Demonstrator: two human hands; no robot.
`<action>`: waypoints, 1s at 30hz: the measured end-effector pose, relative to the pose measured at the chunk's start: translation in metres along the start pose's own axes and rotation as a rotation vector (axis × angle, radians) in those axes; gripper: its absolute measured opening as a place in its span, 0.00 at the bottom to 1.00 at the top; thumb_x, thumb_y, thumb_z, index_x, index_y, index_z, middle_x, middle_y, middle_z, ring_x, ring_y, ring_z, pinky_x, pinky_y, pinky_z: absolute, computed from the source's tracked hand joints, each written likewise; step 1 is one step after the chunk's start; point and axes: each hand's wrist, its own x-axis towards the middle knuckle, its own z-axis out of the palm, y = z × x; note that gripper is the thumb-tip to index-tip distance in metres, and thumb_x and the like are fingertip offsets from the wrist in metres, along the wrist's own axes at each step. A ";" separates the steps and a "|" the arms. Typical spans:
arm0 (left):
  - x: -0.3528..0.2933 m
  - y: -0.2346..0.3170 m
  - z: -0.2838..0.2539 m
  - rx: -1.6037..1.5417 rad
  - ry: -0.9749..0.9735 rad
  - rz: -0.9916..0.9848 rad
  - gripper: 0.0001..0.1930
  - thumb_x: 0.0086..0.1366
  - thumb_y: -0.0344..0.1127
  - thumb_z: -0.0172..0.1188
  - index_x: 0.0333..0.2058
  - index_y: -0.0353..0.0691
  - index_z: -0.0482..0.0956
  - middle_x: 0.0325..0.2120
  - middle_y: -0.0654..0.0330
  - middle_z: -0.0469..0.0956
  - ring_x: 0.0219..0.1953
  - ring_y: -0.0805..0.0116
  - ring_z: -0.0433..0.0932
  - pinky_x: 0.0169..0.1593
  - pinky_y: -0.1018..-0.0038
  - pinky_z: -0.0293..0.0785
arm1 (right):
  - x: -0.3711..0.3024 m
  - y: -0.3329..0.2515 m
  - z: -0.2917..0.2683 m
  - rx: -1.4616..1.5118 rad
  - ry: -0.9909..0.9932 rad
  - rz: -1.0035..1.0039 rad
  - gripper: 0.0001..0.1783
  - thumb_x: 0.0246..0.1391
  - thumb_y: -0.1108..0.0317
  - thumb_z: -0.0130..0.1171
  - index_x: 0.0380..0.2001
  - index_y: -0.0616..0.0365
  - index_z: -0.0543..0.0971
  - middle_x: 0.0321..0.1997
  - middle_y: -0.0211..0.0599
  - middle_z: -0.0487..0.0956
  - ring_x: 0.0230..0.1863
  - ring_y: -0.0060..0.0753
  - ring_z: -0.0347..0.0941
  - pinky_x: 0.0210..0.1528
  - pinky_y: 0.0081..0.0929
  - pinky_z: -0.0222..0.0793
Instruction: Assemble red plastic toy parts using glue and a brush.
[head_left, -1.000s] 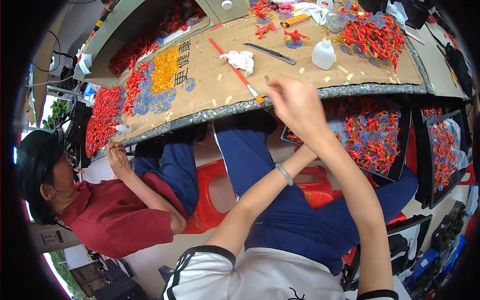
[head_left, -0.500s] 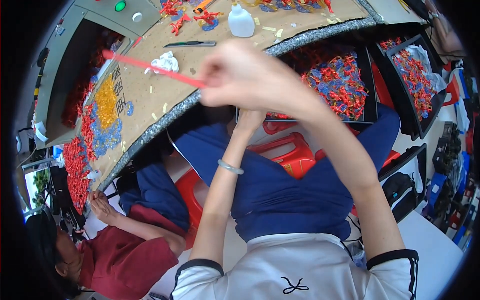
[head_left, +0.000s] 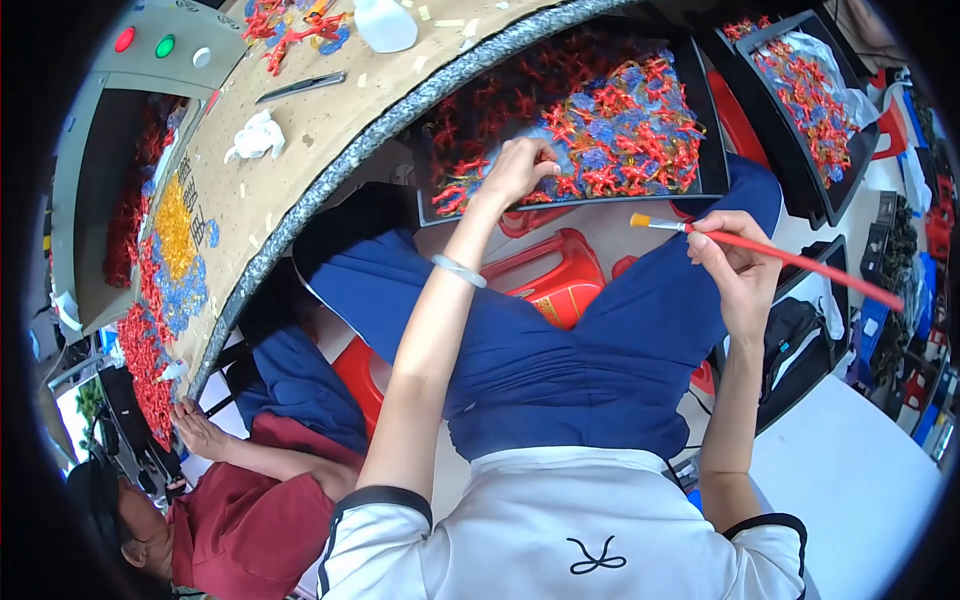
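Observation:
My right hand [head_left: 738, 265] grips a paintbrush [head_left: 805, 263] by its red handle near the ferrule. The yellow bristles point left, above my lap and clear of the tray. My left hand [head_left: 520, 172] hangs over the near side of a black tray [head_left: 567, 208], its fingers curled together; whatever they may hold is hidden. Small red, blue and yellow plastic figures [head_left: 630, 130] are heaped in the tray, thickest in its right half. The tray lies over my knees, partly beneath the table edge.
On the paper-covered table [head_left: 330, 130] lie tweezers [head_left: 300, 87], a crumpled white cloth [head_left: 257, 136] and a white bottle [head_left: 385, 25]. Another black tray of figures [head_left: 810, 110] stands at right. At left, a co-worker in a dark red shirt [head_left: 255, 520] sits by piled red parts [head_left: 145, 370].
My right hand has swung from above the table edge down to the right with the paintbrush. My left hand, hidden behind it before, now shows over the tray. The view has shifted.

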 end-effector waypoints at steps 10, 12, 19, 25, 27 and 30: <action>-0.036 0.059 -0.036 -0.858 0.423 -0.233 0.10 0.67 0.36 0.56 0.30 0.36 0.77 0.41 0.58 0.79 0.29 0.76 0.78 0.34 0.77 0.78 | 0.008 0.029 0.033 0.134 0.127 -0.038 0.09 0.59 0.74 0.54 0.40 0.67 0.79 0.41 0.43 0.80 0.40 0.26 0.77 0.44 0.22 0.72; -0.055 0.084 -0.040 -1.039 0.409 -0.263 0.12 0.68 0.36 0.55 0.28 0.33 0.74 0.42 0.54 0.79 0.31 0.73 0.79 0.32 0.77 0.80 | 0.012 0.030 0.051 0.213 0.074 0.010 0.13 0.52 0.77 0.62 0.42 0.64 0.75 0.45 0.42 0.79 0.46 0.25 0.75 0.51 0.25 0.71; -0.102 0.141 -0.016 -1.359 0.530 -0.343 0.11 0.70 0.35 0.52 0.26 0.40 0.69 0.34 0.60 0.77 0.34 0.77 0.77 0.36 0.77 0.81 | 0.017 0.045 0.090 0.139 0.013 -0.036 0.16 0.45 0.80 0.67 0.33 0.60 0.71 0.44 0.40 0.78 0.46 0.25 0.74 0.51 0.25 0.70; -0.127 0.138 -0.006 -1.401 0.132 -0.397 0.07 0.69 0.35 0.53 0.33 0.38 0.72 0.32 0.62 0.76 0.36 0.75 0.77 0.43 0.72 0.79 | 0.021 0.040 0.081 0.429 -0.012 0.207 0.11 0.50 0.77 0.63 0.26 0.56 0.69 0.30 0.28 0.77 0.32 0.12 0.71 0.35 0.14 0.67; -0.129 0.134 -0.015 -1.347 0.006 -0.444 0.07 0.69 0.35 0.53 0.36 0.37 0.72 0.34 0.61 0.75 0.38 0.74 0.77 0.43 0.72 0.78 | 0.025 0.041 0.070 0.406 -0.098 0.243 0.11 0.51 0.77 0.63 0.26 0.56 0.69 0.30 0.28 0.77 0.32 0.12 0.71 0.35 0.14 0.67; -0.133 0.134 -0.021 -1.238 -0.008 -0.382 0.15 0.68 0.35 0.55 0.48 0.33 0.70 0.42 0.57 0.74 0.43 0.73 0.76 0.44 0.73 0.78 | 0.026 0.036 0.059 0.374 -0.220 0.292 0.11 0.51 0.77 0.62 0.26 0.56 0.69 0.29 0.27 0.76 0.32 0.12 0.71 0.34 0.13 0.67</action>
